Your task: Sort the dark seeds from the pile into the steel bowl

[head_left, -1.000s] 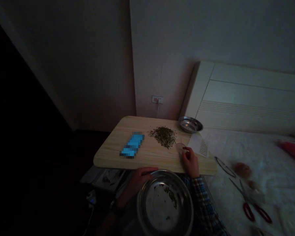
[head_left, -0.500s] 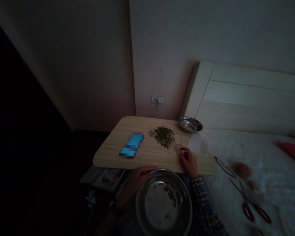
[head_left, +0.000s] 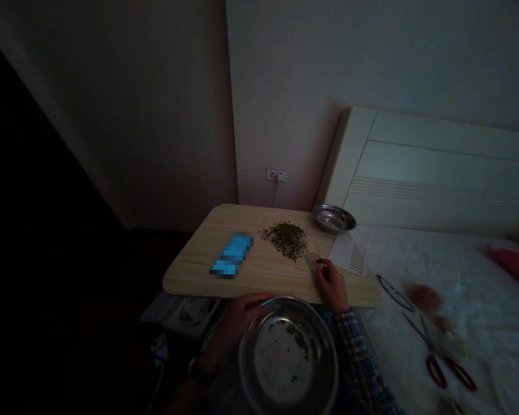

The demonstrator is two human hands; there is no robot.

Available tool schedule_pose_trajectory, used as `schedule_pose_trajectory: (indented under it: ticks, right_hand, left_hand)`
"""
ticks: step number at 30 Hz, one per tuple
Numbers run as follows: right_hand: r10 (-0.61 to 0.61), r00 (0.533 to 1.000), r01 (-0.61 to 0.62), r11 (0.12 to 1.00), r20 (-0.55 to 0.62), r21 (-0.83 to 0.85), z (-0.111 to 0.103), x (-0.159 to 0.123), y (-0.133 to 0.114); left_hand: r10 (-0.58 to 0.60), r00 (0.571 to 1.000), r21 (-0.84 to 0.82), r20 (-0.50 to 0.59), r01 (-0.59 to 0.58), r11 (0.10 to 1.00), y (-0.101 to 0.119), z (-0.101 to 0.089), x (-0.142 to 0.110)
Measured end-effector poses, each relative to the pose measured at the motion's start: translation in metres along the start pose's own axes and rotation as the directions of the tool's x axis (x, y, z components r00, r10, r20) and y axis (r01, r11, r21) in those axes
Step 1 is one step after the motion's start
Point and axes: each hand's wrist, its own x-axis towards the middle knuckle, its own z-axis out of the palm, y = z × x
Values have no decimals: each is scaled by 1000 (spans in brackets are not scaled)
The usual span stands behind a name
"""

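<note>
My left hand [head_left: 246, 314] grips the rim of a large metal bowl [head_left: 259, 397] in front of me, thumb along its edge. Several clusters of small greenish bits lie inside it. My right hand [head_left: 332, 285] is closed in a pinch on a small clear plastic piece [head_left: 311, 260], which rests at or just above the board; its exact kind cannot be made out. Just beyond is a loose pile of small greenish-brown grains [head_left: 290, 237] on the light wooden tabletop [head_left: 263, 282]. To the right of the pile lies a flat white slotted sheet [head_left: 343, 252].
A smaller metal bowl [head_left: 335, 219] stands at the tabletop's back right corner. A blurred-out blue-screened device [head_left: 233, 253] lies left of the grains. On the white bed at right are red-handled scissors [head_left: 435, 350] and a dark thin loop [head_left: 394, 293]. A wall socket [head_left: 277, 174] holds a plugged cord.
Almost nothing differs. Both hands, the bowl and the clear piece stay in place, with only a very slight shift of the view.
</note>
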Motion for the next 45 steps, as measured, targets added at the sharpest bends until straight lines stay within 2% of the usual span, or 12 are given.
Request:
schedule_pose_trajectory:
  ticks: [5, 11, 17, 21, 27, 31, 33, 36, 38, 40, 42, 45]
  right_hand:
    - [1, 1000, -1, 1000, -15, 9, -1, 0, -1]
    - [-19, 999, 18, 999, 49, 34, -1, -1, -2]
    - [7, 1000, -7, 999, 12, 50, -1, 0, -1]
    - [25, 1000, -24, 995, 0, 96, -4, 3, 0]
    - [106, 994, -105, 976, 6, 190, -10, 7, 2]
    - [154, 988, -153, 946, 19, 287, -23, 21, -1]
    - [139, 990, -137, 945, 15, 296, -33, 34, -1]
    - [163, 986, -146, 944, -31, 295, -49, 56, 1]
    - [181, 983, -161, 944, -42, 289, -54, 69, 2]
    - [195, 979, -174, 944, -50, 279, -52, 77, 3]
    - [201, 977, -177, 946, -63, 271, -46, 82, 3]
    - [207, 976, -182, 949, -73, 257, -32, 82, 4]
  left_hand:
    - [31, 999, 7, 27, -32, 999, 9, -2, -2]
    - [29, 999, -10, 21, -29, 1000, 16, -6, -3]
    - [62, 996, -35, -63, -64, 997, 17, -14, 1]
    - [99, 985, -12, -139, -102, 995, 29, -22, 13]
    - [140, 972, 24, -187, -138, 990, 56, -40, 44]
    - [118, 962, 52, -247, -109, 993, 68, -65, 67]
    - [138, 942, 52, -305, -128, 990, 76, -80, 83]
    - [179, 877, 40, -447, -180, 983, 95, -99, 112]
    - [244, 843, 46, -479, -253, 966, 109, -107, 133]
    - [271, 834, 45, -481, -285, 958, 121, -111, 153]
    - [267, 847, 22, -459, -290, 957, 128, -112, 172]
    - [243, 847, -27, -474, -289, 957, 130, -107, 198]
